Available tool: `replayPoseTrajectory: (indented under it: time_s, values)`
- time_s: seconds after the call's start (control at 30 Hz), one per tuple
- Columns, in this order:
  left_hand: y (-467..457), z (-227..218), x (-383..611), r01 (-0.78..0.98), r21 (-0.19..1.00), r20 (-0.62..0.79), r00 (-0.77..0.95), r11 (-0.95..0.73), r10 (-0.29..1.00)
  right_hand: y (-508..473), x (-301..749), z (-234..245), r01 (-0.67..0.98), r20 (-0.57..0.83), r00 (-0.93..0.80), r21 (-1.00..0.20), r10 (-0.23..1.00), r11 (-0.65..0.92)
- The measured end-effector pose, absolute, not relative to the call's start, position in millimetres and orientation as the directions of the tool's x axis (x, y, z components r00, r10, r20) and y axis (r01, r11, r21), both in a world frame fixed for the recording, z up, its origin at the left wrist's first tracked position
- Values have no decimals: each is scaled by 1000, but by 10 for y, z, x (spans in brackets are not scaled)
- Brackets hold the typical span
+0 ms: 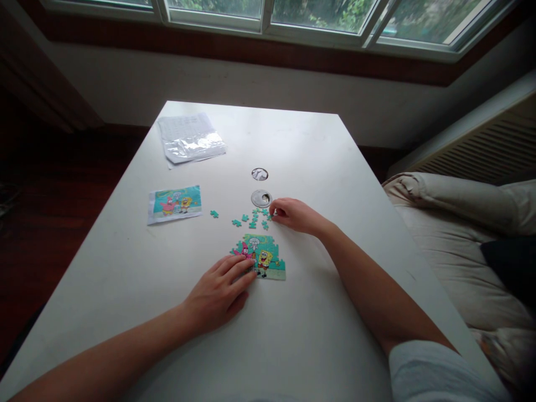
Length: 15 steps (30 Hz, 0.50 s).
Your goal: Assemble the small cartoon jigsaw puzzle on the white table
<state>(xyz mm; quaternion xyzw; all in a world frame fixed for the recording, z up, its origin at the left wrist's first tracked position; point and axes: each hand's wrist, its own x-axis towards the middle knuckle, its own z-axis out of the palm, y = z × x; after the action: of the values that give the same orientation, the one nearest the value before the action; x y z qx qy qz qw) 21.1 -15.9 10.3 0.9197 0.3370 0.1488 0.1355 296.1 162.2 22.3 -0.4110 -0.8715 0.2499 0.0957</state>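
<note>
A small, partly assembled cartoon jigsaw puzzle (263,258) lies on the white table (293,312). My left hand (220,291) rests flat beside its lower left edge, fingers stretched out and touching it. Several loose teal pieces (251,219) are scattered just beyond the puzzle. My right hand (293,215) is curled at the right end of that scatter, its fingertips pinched on a small teal piece.
A reference picture card (175,204) lies at the left. A clear plastic bag over paper (190,139) sits at the far left. Two round cable holes (260,187) are behind the pieces. A cushioned seat (464,240) borders the table's right side; windows run along the back.
</note>
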Motion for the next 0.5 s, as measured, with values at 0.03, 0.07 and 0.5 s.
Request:
replayPoseTrajectory:
  time_s: [0.03, 0.07, 0.5]
  values:
    - [-158, 104, 213, 580, 350, 184, 727, -735, 661, 1625, 2964, 216, 675, -37, -639, -504, 768, 538]
    - [-157, 105, 215, 579, 351, 188, 726, -736, 661, 1629, 2967, 210, 682, -33, -635, -494, 772, 540]
    - [-145, 102, 213, 571, 349, 198, 730, -743, 654, 1613, 2982, 252, 676, -27, -651, -475, 758, 564]
